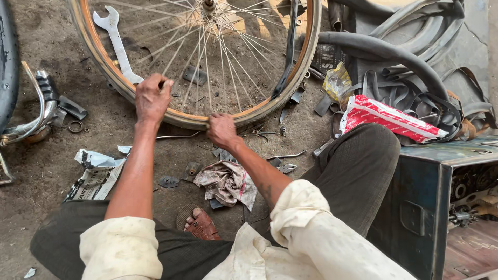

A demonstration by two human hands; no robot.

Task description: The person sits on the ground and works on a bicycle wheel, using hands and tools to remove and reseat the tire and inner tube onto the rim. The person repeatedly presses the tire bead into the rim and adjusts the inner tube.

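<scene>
1. Nearest the camera, the person squats on the dirt floor (46, 171), a sandalled foot (199, 224) tucked between the knees and a crumpled rag (226, 182) lying just ahead of it.
2. The right hand (222, 130) is closed over the near edge of the bare wheel rim (303, 62), fingers curled around the metal, bracing it against the floor.
3. The left hand (153, 97) sits on the rim a little further round, pinched shut on what looks like a small tool or a spoke end; the fingers hide it, so I cannot tell which.
4. The rim lies tilted on the floor in front of the knees, its spokes (218, 49) fanning out from the hub at the top of the frame.
5. Beyond the left hand, a steel spanner (116, 44) lies inside the rim, under the spokes.
6. To the right, a heap of rubber tubes (394, 57) and a red packet (386, 118) crowd the rim.
7. Risk: if the right hand's grip slackens, the rim could spin or slide in the dust and the left hand could slip onto the thin spokes; loose metal scraps (282, 155) near the foot could also cut it.
</scene>
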